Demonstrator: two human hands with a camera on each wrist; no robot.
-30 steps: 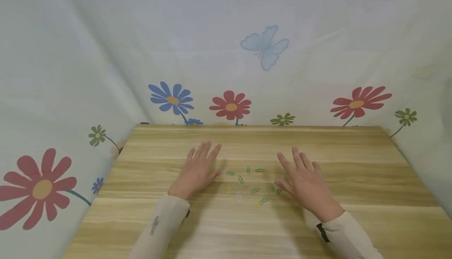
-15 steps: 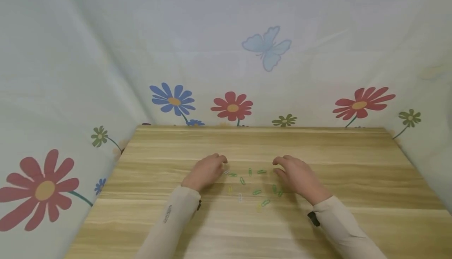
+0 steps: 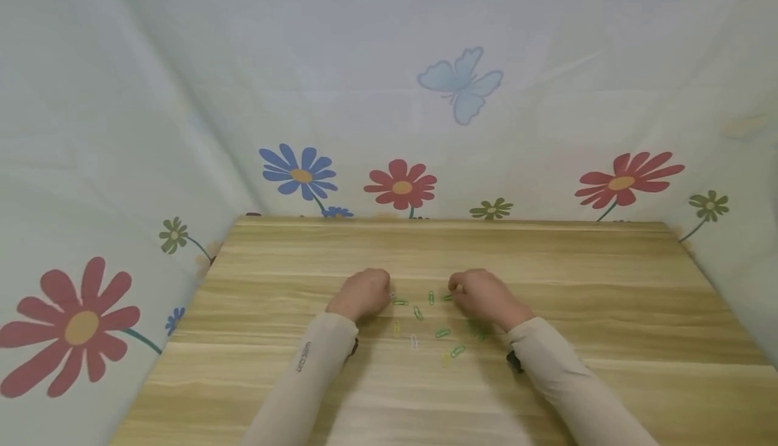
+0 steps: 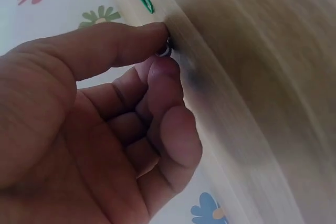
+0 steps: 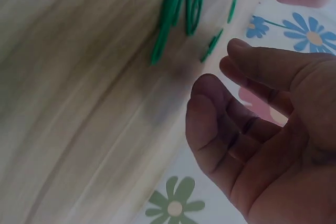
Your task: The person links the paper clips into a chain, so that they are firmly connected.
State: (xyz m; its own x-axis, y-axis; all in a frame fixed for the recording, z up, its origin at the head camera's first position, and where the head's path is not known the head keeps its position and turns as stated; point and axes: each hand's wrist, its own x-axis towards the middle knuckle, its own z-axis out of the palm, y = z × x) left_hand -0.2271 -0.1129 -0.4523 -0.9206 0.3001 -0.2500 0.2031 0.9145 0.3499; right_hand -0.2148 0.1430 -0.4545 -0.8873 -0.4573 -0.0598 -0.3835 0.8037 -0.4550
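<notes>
My left hand [image 3: 365,292] pinches a small white paper clip [image 4: 165,50] between thumb and forefinger. Only a bit of that clip shows in the left wrist view. Its other fingers curl in towards the palm. Over to the right, my right hand [image 3: 486,296] hovers low at the table with loosely bent fingers. Its thumb and fingertips stand apart, holding nothing, right by a green paper clip [image 5: 211,45]. Between the hands lie more clips: a green one [image 3: 431,297], another green one [image 3: 417,313], a yellow one [image 3: 397,328] and a white one [image 3: 415,341].
Further green clips [image 3: 458,351] and a faint yellow clip [image 3: 446,361] lie nearer the front. The wood-grain table [image 3: 547,250] reaches back to a pale cloth [image 3: 340,61] printed with flowers and a butterfly, which also hangs at the sides.
Both hands came down from spread fingers to bent ones. The left moved slightly right and took hold of the white paper clip; the right moved left towards a green clip.
</notes>
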